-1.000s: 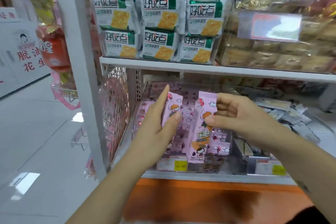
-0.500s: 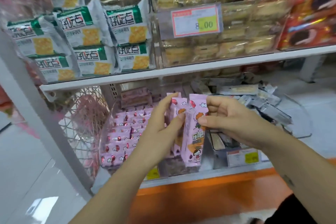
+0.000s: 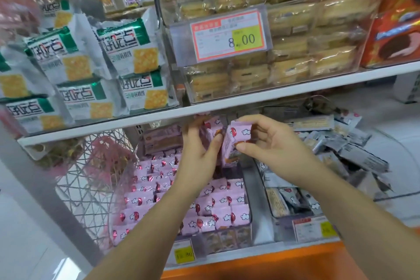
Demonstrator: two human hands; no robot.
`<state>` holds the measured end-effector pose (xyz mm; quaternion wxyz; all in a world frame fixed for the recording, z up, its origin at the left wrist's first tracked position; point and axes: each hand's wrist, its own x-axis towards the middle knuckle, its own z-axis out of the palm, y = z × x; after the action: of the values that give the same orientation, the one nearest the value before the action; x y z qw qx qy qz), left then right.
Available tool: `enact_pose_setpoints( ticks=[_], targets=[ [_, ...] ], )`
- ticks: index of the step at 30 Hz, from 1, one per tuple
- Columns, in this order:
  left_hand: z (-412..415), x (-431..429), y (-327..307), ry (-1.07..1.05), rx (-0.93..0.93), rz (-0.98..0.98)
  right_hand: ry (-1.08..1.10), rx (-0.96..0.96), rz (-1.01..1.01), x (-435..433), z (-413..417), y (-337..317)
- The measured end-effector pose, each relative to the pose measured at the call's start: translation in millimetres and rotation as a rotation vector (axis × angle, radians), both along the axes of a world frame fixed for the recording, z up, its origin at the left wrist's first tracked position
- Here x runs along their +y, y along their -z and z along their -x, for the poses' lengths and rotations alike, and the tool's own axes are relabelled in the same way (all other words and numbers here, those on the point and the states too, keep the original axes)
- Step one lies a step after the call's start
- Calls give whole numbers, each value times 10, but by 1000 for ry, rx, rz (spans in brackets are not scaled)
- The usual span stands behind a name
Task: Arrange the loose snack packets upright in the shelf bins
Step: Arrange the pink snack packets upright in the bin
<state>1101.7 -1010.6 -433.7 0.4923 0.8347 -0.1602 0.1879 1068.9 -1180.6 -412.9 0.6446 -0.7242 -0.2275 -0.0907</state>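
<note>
My right hand (image 3: 270, 143) pinches a pink snack packet (image 3: 236, 141) by its upper half, holding it upright over the clear bin (image 3: 254, 232) on the lower shelf. Just left of it, my left hand (image 3: 200, 154) grips another pink packet (image 3: 210, 128) between thumb and fingers; the hand hides most of that packet. The two packets almost touch. Beneath both hands the bin holds several rows of pink packets (image 3: 225, 209) standing upright.
A second clear bin (image 3: 306, 229) to the right holds grey packets, with more grey packets (image 3: 354, 152) lying loose behind it. The white shelf edge (image 3: 250, 98) runs close above my hands. A wire basket (image 3: 91, 175) hangs at the left.
The view has swung right and downward onto the bin. Both hands have lifted their packets toward the shelf edge and drawn them closer together.
</note>
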Motion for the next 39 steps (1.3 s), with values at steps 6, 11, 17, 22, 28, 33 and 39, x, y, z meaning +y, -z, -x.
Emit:
enact_pose_setpoints(
  ticks=[6, 11, 17, 22, 28, 33, 39],
  targets=[
    [-175, 8, -58, 144, 178, 64, 82, -59, 244, 85, -98, 79],
    [-319, 207, 21, 301, 329, -47, 156, -95, 502, 78, -102, 71],
    [-414, 309, -81, 348, 331, -391, 232, -182, 648, 106, -151, 57],
    [-428, 347, -79, 309, 334, -657, 234, -126, 608, 123, -242, 130],
    [-474, 321, -87, 278, 384, -698, 227, -144, 484, 150, -248, 71],
    [-533, 306, -63, 281, 415, -660, 232, -122, 558, 206, -294, 128],
    [-545, 389, -107, 309, 440, -688, 296, -160, 821, 330, -340, 296]
  ],
)
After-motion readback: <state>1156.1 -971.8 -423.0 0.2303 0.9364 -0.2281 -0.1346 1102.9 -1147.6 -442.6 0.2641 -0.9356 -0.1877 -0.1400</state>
